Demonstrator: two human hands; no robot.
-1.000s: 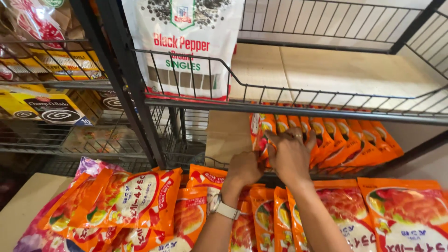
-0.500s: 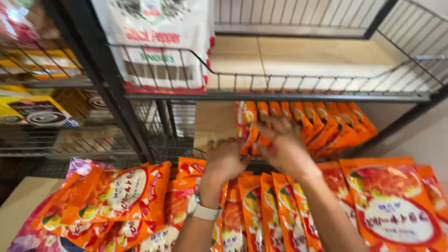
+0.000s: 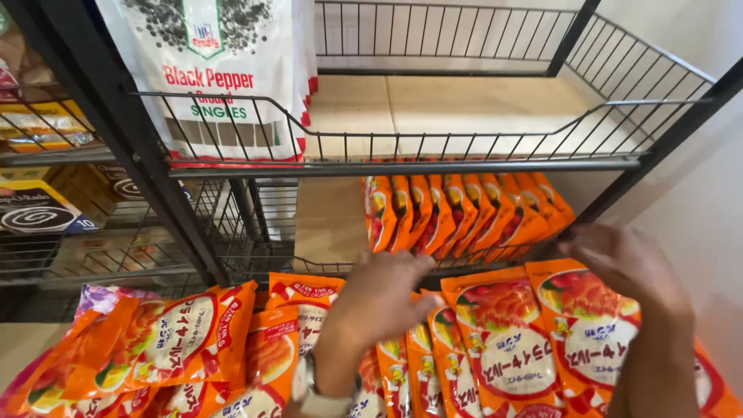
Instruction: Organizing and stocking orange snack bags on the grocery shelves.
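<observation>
My left hand [image 3: 385,298] hovers with fingers spread over the near pile of orange snack packets [image 3: 503,348], touching or just above their top edges, holding nothing. My right hand [image 3: 627,263] is at the right, fingers apart, over the upper corner of an orange packet [image 3: 592,325]; it grips nothing that I can see. A row of the same orange packets [image 3: 457,213] stands upright on the wire shelf [image 3: 402,166] behind both hands. A watch sits on my left wrist.
A large white bag of pepper [image 3: 209,77] stands on the upper wire shelf. More orange packets [image 3: 170,340] lie heaped at the lower left. Boxed goods [image 3: 39,213] fill the rack on the left. A black upright post [image 3: 131,147] and a pale wall [image 3: 696,178] frame the space.
Both hands have drawn back from the standing row of packets on the shelf toward the near pile. My right hand has swung out to the right.
</observation>
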